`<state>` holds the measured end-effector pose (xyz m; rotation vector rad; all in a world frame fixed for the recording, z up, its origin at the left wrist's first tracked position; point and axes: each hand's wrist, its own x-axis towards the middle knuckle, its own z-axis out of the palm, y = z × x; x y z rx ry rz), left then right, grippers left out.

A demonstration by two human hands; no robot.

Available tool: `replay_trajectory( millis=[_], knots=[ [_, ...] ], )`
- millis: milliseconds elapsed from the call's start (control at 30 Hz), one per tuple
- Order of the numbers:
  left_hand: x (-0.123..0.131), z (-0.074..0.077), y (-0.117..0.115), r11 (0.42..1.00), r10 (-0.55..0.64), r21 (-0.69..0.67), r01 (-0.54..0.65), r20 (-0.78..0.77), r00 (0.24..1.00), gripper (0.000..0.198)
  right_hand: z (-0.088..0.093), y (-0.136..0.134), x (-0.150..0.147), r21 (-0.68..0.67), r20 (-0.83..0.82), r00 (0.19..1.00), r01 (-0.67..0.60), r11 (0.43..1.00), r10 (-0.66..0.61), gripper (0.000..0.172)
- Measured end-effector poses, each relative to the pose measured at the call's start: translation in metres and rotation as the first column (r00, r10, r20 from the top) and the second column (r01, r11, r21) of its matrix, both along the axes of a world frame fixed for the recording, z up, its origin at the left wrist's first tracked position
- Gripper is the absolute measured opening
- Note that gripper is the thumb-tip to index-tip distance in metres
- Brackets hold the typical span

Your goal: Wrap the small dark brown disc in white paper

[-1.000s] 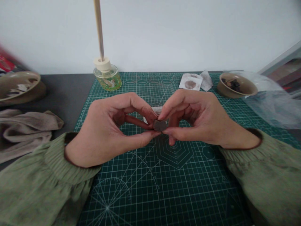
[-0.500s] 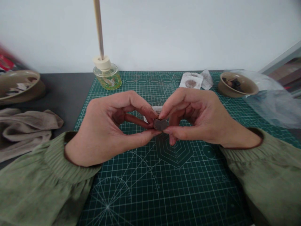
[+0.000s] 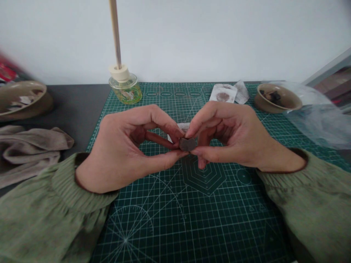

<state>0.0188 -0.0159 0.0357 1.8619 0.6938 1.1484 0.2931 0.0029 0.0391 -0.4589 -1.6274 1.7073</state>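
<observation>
My left hand [image 3: 123, 149] curls around a slim reddish-brown clay rod [image 3: 159, 140], which runs from inside its fingers towards the middle. My right hand [image 3: 233, 135] pinches a flat, dark grey-brown clay piece [image 3: 188, 144] between finger and thumb. The rod's end meets this piece, and the fingertips of both hands nearly touch around it. Both hands hover over a green cutting mat [image 3: 192, 219]. A scrap of white paper [image 3: 183, 127] is partly hidden behind the fingers.
A glass reed diffuser [image 3: 125, 89] and a paper with a brown round mark [image 3: 223, 96] lie at the mat's far edge. Ceramic bowls [image 3: 276, 96] [image 3: 20, 96] stand on both sides. A grey cloth [image 3: 30, 149] lies left; clear plastic film [image 3: 320, 124] lies right.
Both hands and the held pieces sit slightly higher in the picture. The grip on the rod and the dark piece looks the same.
</observation>
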Motion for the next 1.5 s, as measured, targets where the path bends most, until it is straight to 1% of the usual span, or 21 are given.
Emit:
replay_trajectory(
  millis=[100, 267, 500, 633, 800, 933, 1167, 1333, 1500],
  knots=[
    [-0.001, -0.0005, -0.0009, 1.0, 0.002, 0.011, -0.002, -0.01, 1.0, 0.024, -0.002, 0.0009, 0.001, 0.018, -0.007, 1.0, 0.003, 1.0, -0.003, 0.048],
    [-0.0007, 0.0015, 0.0001, 0.999, 0.003, 0.045, -0.002, -0.024, 1.0, 0.023, 0.0012, -0.0006, -0.0004, -0.002, 0.005, 1.0, 0.009, 1.0, -0.009, 0.047],
    [-0.0011, 0.0013, -0.0003, 0.999, 0.01, 0.034, -0.009, -0.028, 1.0, 0.021, 0.0027, -0.0025, -0.0006, 0.003, 0.016, 1.0, 0.021, 1.0, -0.021, 0.048],
    [-0.001, 0.0019, -0.0015, 1.0, 0.019, 0.021, -0.019, -0.026, 0.999, 0.022, 0.0028, -0.0021, -0.0015, 0.035, 0.031, 0.999, 0.036, 0.999, -0.037, 0.04],
    [-0.0006, 0.0017, -0.0018, 0.999, 0.013, 0.036, -0.012, -0.013, 1.0, 0.023, 0.0051, -0.0029, -0.0024, 0.041, 0.05, 0.998, 0.045, 0.998, -0.047, 0.039],
    [-0.0003, 0.0007, -0.0012, 0.999, 0.015, 0.044, -0.014, -0.019, 1.0, 0.024, 0.0046, -0.0033, -0.0019, 0.047, 0.061, 0.997, 0.05, 0.998, -0.053, 0.034],
    [-0.001, 0.0009, -0.0002, 0.998, 0.011, 0.057, -0.01, -0.018, 1.0, 0.025, 0.0023, -0.0021, -0.0016, 0.007, 0.002, 1.0, 0.021, 1.0, -0.021, 0.045],
    [0.0, 0.0008, -0.0007, 0.999, 0.01, 0.037, -0.01, -0.009, 1.0, 0.024, 0.0065, -0.0041, -0.0033, -0.011, 0.042, 0.998, 0.049, 0.999, -0.049, 0.041],
    [0.0003, 0.0017, 0.0007, 1.0, -0.021, 0.012, 0.021, 0.022, 1.0, 0.026, 0.0036, -0.0037, -0.0019, 0.013, 0.021, 0.999, 0.039, 0.999, -0.039, 0.046]
  ],
)
